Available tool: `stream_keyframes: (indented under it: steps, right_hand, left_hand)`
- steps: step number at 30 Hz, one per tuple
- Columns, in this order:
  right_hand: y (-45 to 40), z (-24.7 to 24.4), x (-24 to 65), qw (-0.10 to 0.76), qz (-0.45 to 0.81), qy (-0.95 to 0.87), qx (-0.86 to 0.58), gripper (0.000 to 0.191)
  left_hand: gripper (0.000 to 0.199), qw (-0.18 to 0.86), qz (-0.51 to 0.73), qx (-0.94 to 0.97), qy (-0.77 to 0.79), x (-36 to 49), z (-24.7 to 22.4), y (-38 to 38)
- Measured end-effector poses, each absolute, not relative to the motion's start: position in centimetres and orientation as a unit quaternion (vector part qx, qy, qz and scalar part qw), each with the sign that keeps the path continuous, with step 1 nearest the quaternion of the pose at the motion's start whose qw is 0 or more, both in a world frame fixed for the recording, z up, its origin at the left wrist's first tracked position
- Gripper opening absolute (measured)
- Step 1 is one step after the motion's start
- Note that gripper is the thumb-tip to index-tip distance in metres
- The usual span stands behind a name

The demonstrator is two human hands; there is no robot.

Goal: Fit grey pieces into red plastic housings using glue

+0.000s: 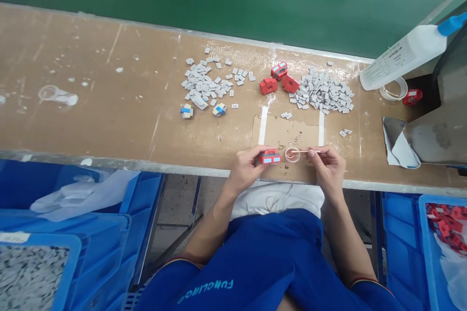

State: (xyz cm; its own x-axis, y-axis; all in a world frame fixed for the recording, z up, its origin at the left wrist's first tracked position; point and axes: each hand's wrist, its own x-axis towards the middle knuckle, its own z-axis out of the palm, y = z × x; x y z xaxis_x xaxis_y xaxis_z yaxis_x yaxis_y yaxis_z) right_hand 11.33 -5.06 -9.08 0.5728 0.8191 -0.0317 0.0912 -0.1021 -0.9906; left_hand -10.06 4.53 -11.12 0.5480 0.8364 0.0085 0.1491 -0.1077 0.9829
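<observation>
Near the front edge of the table, my left hand (245,171) grips a small red plastic toy part (270,156) with two pale blue panels facing me. My right hand (327,167) pinches a thin pale stick (305,151). The stick's far end reaches into a small clear round dish (292,154) that stands between my hands. Dark wet-looking spots lie on the board around the dish. Beyond it, more red parts (268,86) sit beside a heap of small grey tiles (323,90).
Another grey tile heap (204,80) and two blue-yellow pieces (219,109) lie left of centre. A white bottle with a blue cap (404,56) and a tape roll (393,89) stand at right. Blue crates (75,257) flank me; the right crate (423,243) holds red parts.
</observation>
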Motion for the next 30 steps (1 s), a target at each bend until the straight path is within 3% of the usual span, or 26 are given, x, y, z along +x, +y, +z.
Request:
stream_keyframes:
  steps: [4,8,14,18,22,25,30]
  right_hand:
    - [-4.8,-9.2,11.4,0.562,0.284,-0.393,-0.670,0.027]
    - [-4.8,-9.2,11.6,0.494,0.238,-0.501,-0.670,0.020]
    - [-6.2,-5.3,11.0,0.467,0.109,-0.615,-0.626,0.053]
    - [-6.9,-2.1,10.2,0.439,0.152,-0.674,-0.575,0.067]
    - [-9.1,-0.3,11.4,0.486,0.066,-0.615,-0.617,0.058]
    - [-13.4,0.7,14.6,0.478,0.010,-0.545,-0.689,0.042]
    - [-23.5,1.9,24.4,0.424,-0.082,-0.334,-0.838,0.022]
  left_hand:
    - [0.027,0.571,0.307,0.670,0.362,-9.8,-11.3,4.6]
    - [0.038,0.616,0.334,0.607,0.374,-10.1,-11.3,5.0]
    - [0.047,0.607,0.309,0.645,0.346,-11.6,-7.7,5.3]
    - [0.040,0.504,0.268,0.782,0.251,-9.1,-1.9,4.1]
    - [0.055,0.403,0.213,0.885,0.094,-4.8,2.3,4.5]
    - [0.062,0.313,0.159,0.935,0.051,-1.4,2.2,9.0]
    - [0.033,0.052,0.078,0.966,0.241,5.0,-2.6,18.7]
